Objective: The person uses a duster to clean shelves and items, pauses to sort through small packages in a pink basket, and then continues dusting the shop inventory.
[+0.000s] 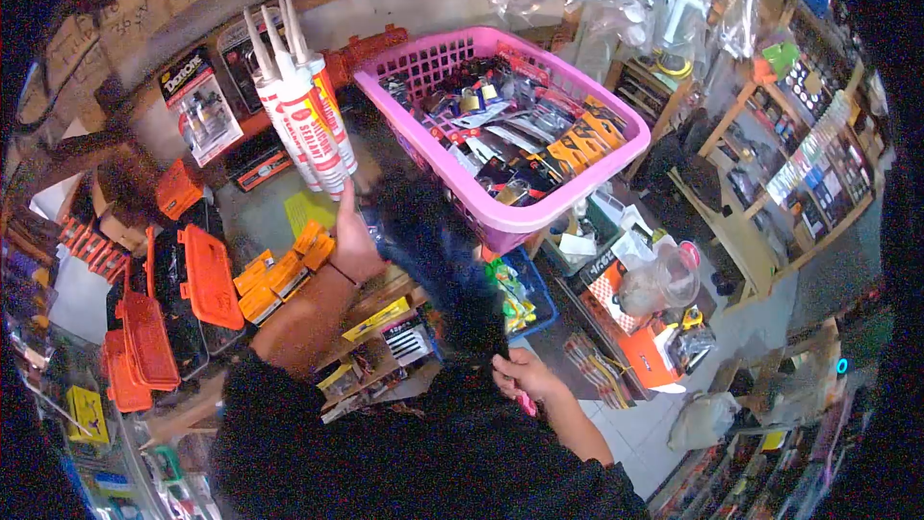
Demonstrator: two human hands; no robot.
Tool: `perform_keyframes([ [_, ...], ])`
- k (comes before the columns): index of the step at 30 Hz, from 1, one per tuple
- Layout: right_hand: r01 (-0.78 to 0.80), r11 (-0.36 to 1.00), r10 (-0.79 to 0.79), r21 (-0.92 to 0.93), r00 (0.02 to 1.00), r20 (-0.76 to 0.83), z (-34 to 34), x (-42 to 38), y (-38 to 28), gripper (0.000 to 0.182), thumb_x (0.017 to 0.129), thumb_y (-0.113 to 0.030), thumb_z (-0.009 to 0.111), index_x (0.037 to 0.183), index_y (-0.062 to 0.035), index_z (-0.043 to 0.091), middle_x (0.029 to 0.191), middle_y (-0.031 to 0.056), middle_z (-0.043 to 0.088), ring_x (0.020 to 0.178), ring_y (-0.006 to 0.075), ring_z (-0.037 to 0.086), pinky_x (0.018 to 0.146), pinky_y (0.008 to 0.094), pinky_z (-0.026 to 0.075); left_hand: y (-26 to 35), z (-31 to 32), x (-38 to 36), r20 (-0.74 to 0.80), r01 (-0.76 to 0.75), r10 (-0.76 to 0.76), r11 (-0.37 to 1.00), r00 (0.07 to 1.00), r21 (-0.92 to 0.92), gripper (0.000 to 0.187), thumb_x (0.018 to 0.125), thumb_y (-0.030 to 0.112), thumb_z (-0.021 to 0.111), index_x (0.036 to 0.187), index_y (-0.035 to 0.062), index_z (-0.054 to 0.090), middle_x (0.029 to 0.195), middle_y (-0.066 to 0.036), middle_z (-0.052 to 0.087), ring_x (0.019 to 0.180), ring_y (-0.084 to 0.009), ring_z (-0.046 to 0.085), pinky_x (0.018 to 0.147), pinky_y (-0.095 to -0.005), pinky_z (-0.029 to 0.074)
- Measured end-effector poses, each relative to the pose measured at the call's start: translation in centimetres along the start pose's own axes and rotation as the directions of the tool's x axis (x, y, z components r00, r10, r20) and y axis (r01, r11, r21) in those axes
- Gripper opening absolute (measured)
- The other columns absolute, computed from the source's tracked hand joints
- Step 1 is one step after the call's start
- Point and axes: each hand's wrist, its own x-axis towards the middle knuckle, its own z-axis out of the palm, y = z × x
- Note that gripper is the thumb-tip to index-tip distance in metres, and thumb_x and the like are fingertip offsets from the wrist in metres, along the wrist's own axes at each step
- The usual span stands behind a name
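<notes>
Several white silicone sealant tubes (306,127) with red and yellow lettering stand upright in a bunch at left of centre, their pale nozzles pointing up. My left hand (356,243) is at their lower ends, its thumb raised against the nearest tube and its other fingers mostly hidden. Low in the view, close to my dark clothing, my right hand (525,376) is closed with curled fingers. A small pink item (526,403) shows just under it; I cannot tell what those fingers hold. To the right of the tubes sits a pink basket (577,191) full of packaged hardware.
Orange boxes (276,276) lie beside my left forearm, with open orange-and-black cases (210,279) farther left. A blue tray (546,320) of green packets sits below the basket. At right are a clear plastic container (679,274) and wooden display racks (741,144).
</notes>
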Motion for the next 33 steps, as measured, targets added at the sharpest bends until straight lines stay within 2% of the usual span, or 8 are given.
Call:
perform_keyframes([
  [3, -0.011, 1.0, 0.012, -0.018, 1.0, 0.012, 0.6, 0.2, -0.4, 0.037, 0.086, -0.033, 0.05, 0.059, -0.0084, 0.044, 0.048, 0.0, 0.041, 0.035, 0.0075, 0.034, 0.033, 0.0213, 0.026, -0.6, -2.7, 1.6, 0.611, 0.273, -0.09, 0.938, 0.787, -0.213, 0.075, 0.077, 0.065, 0.032, 0.115, 0.001, 0.046, 0.112, -0.019, 0.051, 0.103, -0.0333, 0.05, 0.09, -0.0451, 0.039],
  [10, -0.031, 0.999, 0.03, 0.01, 0.997, 0.068, 0.6, 0.0, -1.0, 0.029, 0.087, -0.026, 0.048, 0.065, -0.0071, 0.044, 0.051, 0.0008, 0.042, 0.037, 0.0077, 0.034, 0.034, 0.0209, 0.027, -0.8, -2.4, 1.8, 0.735, 0.429, 0.068, 0.774, 0.674, -0.465, 0.079, 0.076, 0.067, 0.032, 0.117, 0.001, 0.044, 0.112, -0.02, 0.051, 0.103, -0.0345, 0.049, 0.089, -0.0469, 0.039],
  [16, -0.007, 0.991, 0.019, 0.135, 0.996, -0.09, 0.1, -0.2, -1.9, 0.031, 0.085, -0.031, 0.052, 0.064, -0.009, 0.045, 0.05, -0.0009, 0.041, 0.04, 0.0074, 0.037, 0.033, 0.0212, 0.027, 0.0, 0.2, 0.1, 0.059, 0.173, -0.168, 0.98, 0.984, -0.101, 0.085, 0.073, 0.071, 0.03, 0.116, -0.0002, 0.047, 0.118, -0.02, 0.048, 0.103, -0.0347, 0.05, 0.092, -0.0445, 0.038],
  [18, -0.033, 0.997, 0.038, 0.077, 0.997, -0.065, 0.1, -0.1, -1.3, 0.03, 0.085, -0.031, 0.052, 0.065, -0.0093, 0.045, 0.05, -0.0015, 0.041, 0.04, 0.0067, 0.037, 0.033, 0.0215, 0.027, -1.2, -2.5, 2.3, 0.74, 0.619, -0.036, 0.575, 0.672, -0.534, 0.085, 0.073, 0.071, 0.03, 0.116, 0.0001, 0.046, 0.117, -0.021, 0.048, 0.106, -0.0339, 0.048, 0.092, -0.0457, 0.037],
  [22, -0.024, 0.999, 0.026, -0.022, 0.996, 0.088, 0.2, 0.2, -1.5, 0.033, 0.086, -0.032, 0.05, 0.063, -0.0089, 0.045, 0.05, -0.001, 0.042, 0.039, 0.0063, 0.037, 0.034, 0.0214, 0.026, -0.7, -2.8, 2.2, 0.73, 0.459, -0.116, 0.84, 0.674, -0.29, 0.083, 0.075, 0.069, 0.029, 0.122, 0.0014, 0.04, 0.119, -0.02, 0.046, 0.108, -0.0359, 0.045, 0.092, -0.0503, 0.035],
  [25, -0.041, 0.997, 0.043, 0.067, 0.999, -0.023, -0.4, 0.0, -1.0, 0.033, 0.088, -0.026, 0.046, 0.06, -0.0088, 0.041, 0.05, 0.0009, 0.041, 0.037, 0.008, 0.033, 0.036, 0.0226, 0.027, 1.0, 2.5, -1.9, 0.014, 0.068, -0.067, 0.994, 0.998, -0.091, 0.083, 0.076, 0.069, 0.029, 0.127, 0.0037, 0.033, 0.122, -0.021, 0.043, 0.108, -0.0388, 0.044, 0.089, -0.0546, 0.035],
  [30, -0.081, 0.997, 0.081, -0.011, 0.997, 0.012, 0.6, 0.1, -1.1, 0.032, 0.088, -0.027, 0.046, 0.062, -0.0089, 0.042, 0.049, 0.0004, 0.04, 0.038, 0.0079, 0.033, 0.035, 0.0222, 0.026, -1.8, -4.1, 3.2, 0.731, 0.405, -0.081, 0.871, 0.677, -0.278, 0.083, 0.075, 0.069, 0.029, 0.12, 0.0016, 0.042, 0.117, -0.019, 0.049, 0.106, -0.0343, 0.048, 0.092, -0.0482, 0.036],
  [33, -0.019, 0.993, 0.027, 0.118, 0.997, -0.071, 0.6, 0.3, -1.7, 0.033, 0.089, -0.029, 0.045, 0.062, -0.0093, 0.042, 0.05, -0.0014, 0.039, 0.038, 0.0071, 0.032, 0.034, 0.0218, 0.024, 0.8, 1.2, -1.2, 0.144, -0.075, 0.069, 0.997, 0.987, 0.034, 0.083, 0.074, 0.07, 0.032, 0.124, 0.0046, 0.038, 0.117, -0.019, 0.048, 0.107, -0.0368, 0.047, 0.09, -0.0528, 0.035],
])
